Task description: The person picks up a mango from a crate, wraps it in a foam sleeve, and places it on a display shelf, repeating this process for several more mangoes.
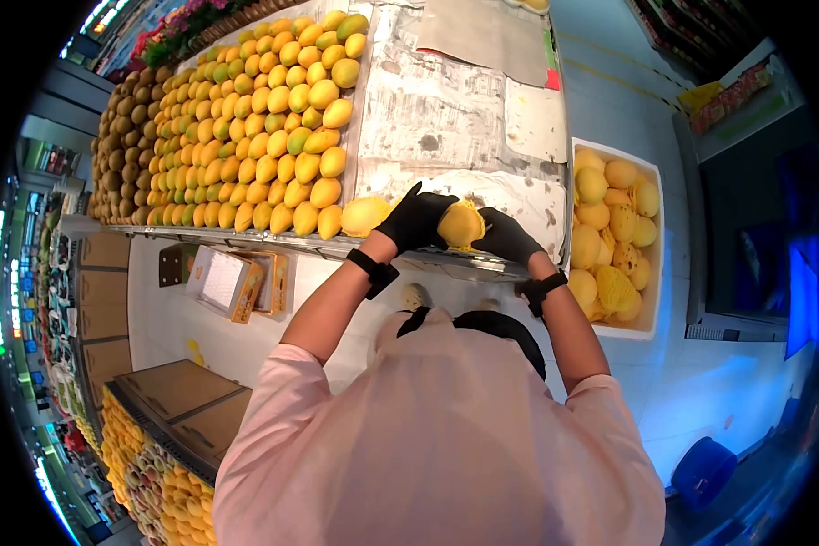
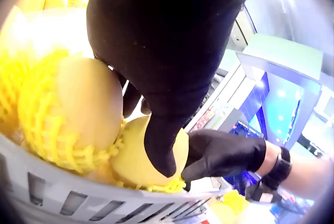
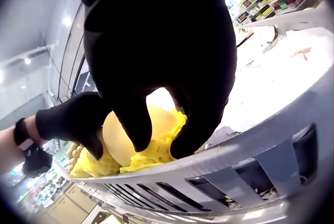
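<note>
Presently left hand and right hand (both black-gloved) curl their fingers round one mango above the display's front rim; the two-sided grip steadies it, with the foam net bunched at one end; shop aisle around; paper-lined display; stacked mangoes to the left; white crate to the right.

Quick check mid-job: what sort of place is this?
Probably a supermarket produce section: rows of mangoes on a display stand, a white crate of more fruit beside it, stocked shelves behind.

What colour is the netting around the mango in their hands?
Yellow foam netting, clearest in the right wrist view.
</note>
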### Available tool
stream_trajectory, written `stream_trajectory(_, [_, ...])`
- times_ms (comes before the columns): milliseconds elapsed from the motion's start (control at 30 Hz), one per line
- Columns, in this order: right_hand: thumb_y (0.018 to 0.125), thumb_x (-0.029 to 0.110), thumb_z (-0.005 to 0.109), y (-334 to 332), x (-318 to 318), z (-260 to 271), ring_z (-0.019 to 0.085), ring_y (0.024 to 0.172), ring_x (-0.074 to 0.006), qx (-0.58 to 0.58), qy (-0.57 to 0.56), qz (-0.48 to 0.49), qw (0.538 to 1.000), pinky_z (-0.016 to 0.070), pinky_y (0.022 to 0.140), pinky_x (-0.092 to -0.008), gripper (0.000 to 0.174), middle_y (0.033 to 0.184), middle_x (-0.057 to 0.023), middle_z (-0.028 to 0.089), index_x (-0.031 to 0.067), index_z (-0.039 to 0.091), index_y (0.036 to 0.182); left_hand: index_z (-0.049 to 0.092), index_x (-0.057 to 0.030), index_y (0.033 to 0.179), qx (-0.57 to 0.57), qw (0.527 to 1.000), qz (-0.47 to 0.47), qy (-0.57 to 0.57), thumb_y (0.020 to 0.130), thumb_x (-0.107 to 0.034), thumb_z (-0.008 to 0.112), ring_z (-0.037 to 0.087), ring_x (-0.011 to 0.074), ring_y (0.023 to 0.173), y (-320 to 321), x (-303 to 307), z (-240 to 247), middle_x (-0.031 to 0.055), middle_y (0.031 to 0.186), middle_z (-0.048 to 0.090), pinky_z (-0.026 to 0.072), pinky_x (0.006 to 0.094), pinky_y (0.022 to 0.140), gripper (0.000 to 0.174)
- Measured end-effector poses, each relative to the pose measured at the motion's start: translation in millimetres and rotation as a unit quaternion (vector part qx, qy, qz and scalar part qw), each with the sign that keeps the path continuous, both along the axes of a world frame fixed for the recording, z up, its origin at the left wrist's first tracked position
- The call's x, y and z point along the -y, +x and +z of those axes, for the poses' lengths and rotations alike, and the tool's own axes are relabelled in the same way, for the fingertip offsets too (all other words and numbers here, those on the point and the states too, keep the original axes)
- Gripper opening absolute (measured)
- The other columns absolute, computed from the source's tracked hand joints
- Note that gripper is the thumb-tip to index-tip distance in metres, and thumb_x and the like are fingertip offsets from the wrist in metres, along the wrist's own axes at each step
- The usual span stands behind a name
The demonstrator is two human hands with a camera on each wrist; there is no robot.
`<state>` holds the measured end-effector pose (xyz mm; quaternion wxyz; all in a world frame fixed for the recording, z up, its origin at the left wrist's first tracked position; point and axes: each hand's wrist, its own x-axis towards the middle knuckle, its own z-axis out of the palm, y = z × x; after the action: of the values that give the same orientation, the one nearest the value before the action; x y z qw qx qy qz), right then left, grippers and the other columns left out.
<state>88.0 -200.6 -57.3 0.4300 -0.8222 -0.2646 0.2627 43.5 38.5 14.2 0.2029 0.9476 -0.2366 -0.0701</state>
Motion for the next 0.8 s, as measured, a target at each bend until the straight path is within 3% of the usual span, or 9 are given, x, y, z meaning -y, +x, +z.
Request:
stream_trajectory(67, [0.074, 0.024, 0.08, 2.7, 4.0, -4.9, 0.062, 0.107, -0.0279, -0.036, 0.01, 0.0, 0.999, 0.0487, 0.094, -0.0349, 0.062, 0.117, -0.0169, 0.064, 0.0026, 0.055, 0.126, 0.055, -0.0115, 0.132, 0.001, 0.997, 0.017, -0.069, 0.065, -0.03, 0.086, 0.058, 0.0282, 0.115, 2.0, -13.0, 1.6, 0.0141, 0.118, 0.064, 0.035, 0.0452, 0.108, 0.076])
stream_trajectory(100, [0.072, 0.027, 0.08, 4.0, 6.6, -6.7, 0.061, 0.109, -0.0303, -0.055, 0.015, -0.001, 0.998, 0.048, 0.095, -0.0359, 0.065, 0.118, -0.0174, 0.063, 0.0034, 0.054, 0.127, 0.051, -0.0077, 0.136, -0.087, 0.986, 0.102, -0.095, 0.068, -0.024, 0.087, 0.059, 0.03, 0.116, -2.4, -11.9, 33.7, 0.0171, 0.12, 0.064, 0.0419, 0.0402, 0.104, 0.079])
stream_trajectory(133, [0.071, 0.026, 0.081, 5.3, 9.0, -8.4, 0.061, 0.109, -0.0296, -0.054, 0.022, -0.004, 0.998, 0.048, 0.095, -0.0354, 0.066, 0.118, -0.0168, 0.063, 0.0033, 0.054, 0.127, 0.054, -0.0054, 0.133, -0.055, 0.979, 0.133, -0.145, 0.077, -0.018, 0.082, 0.061, 0.0253, 0.113, -0.6, -18.8, 28.6, 0.0163, 0.121, 0.064, 0.0492, 0.0337, 0.095, 0.064])
stream_trajectory(200, [0.07, 0.025, 0.082, 4.7, 10.2, -0.7, 0.061, 0.109, -0.0281, -0.052, 0.034, -0.009, 0.998, 0.0482, 0.096, -0.0343, 0.07, 0.118, -0.0158, 0.064, 0.0031, 0.053, 0.129, 0.058, -0.0036, 0.127, -0.072, 0.929, 0.209, -0.296, 0.082, -0.023, 0.077, 0.066, 0.0257, 0.102, 3.7, -31.0, 28.1, 0.0166, 0.111, 0.068, 0.0517, 0.0339, 0.089, 0.053])
stream_trajectory(267, [0.07, 0.022, 0.082, 5.9, 14.2, -1.0, 0.061, 0.109, -0.027, -0.046, 0.022, 0.002, 0.999, 0.0479, 0.096, -0.0334, 0.069, 0.118, -0.0152, 0.064, 0.0045, 0.052, 0.13, 0.064, -0.0039, 0.118, -0.065, 0.919, 0.254, -0.293, 0.089, -0.019, 0.069, 0.068, 0.019, 0.099, 2.6, -44.1, 36.5, 0.0136, 0.106, 0.071, 0.0519, 0.0296, 0.085, 0.033])
stream_trajectory(433, [0.071, 0.021, 0.08, 7.9, 13.1, -18.0, 0.061, 0.11, -0.0265, -0.03, 0.101, 0.053, 0.993, 0.0473, 0.098, -0.0333, 0.067, 0.119, -0.0154, 0.063, 0.0063, 0.053, 0.13, 0.067, -0.0023, 0.11, -0.002, 0.931, 0.246, -0.27, 0.091, -0.018, 0.065, 0.067, 0.0146, 0.093, 3.2, -48.6, 26.5, 0.0089, 0.1, 0.072, 0.052, 0.0288, 0.084, 0.025])
stream_trajectory(633, [0.076, 0.023, 0.075, -3.4, 21.8, -8.7, 0.062, 0.104, -0.0298, 0.107, -0.005, -0.021, 0.994, 0.0493, 0.093, -0.036, 0.047, 0.112, -0.0148, 0.065, 0.0025, 0.06, 0.116, 0.068, -0.0013, 0.109, -0.031, 0.928, 0.224, -0.297, 0.093, -0.012, 0.064, 0.065, 0.013, 0.097, -5.0, -5.9, 36.3, 0.0062, 0.104, 0.071, 0.0506, 0.0273, 0.087, 0.02])
stream_trajectory(733, [0.079, 0.017, 0.068, -5.6, 45.0, 11.0, 0.064, 0.095, -0.0308, 0.111, 0.077, -0.059, 0.989, 0.0512, 0.085, -0.0387, 0.031, 0.102, -0.0153, 0.066, 0.0025, 0.063, 0.106, 0.069, -0.0006, 0.107, -0.026, 0.918, 0.207, -0.337, 0.095, -0.01, 0.061, 0.064, 0.0141, 0.095, -7.1, 20.8, 34.7, 0.0057, 0.1, 0.07, 0.0492, 0.0275, 0.089, 0.017])
stream_trajectory(800, [0.081, 0.01, 0.06, -7.1, 61.1, 8.9, 0.064, 0.084, -0.0312, 0.247, 0.132, -0.058, 0.958, 0.0521, 0.076, -0.0397, 0.008, 0.087, -0.0144, 0.066, 0.0045, 0.064, 0.084, 0.07, -0.0002, 0.101, 0.001, 0.913, 0.206, -0.351, 0.093, -0.009, 0.061, 0.067, 0.0155, 0.092, -8.1, 35.9, 31.9, 0.0075, 0.097, 0.072, 0.0505, 0.0285, 0.086, 0.015])
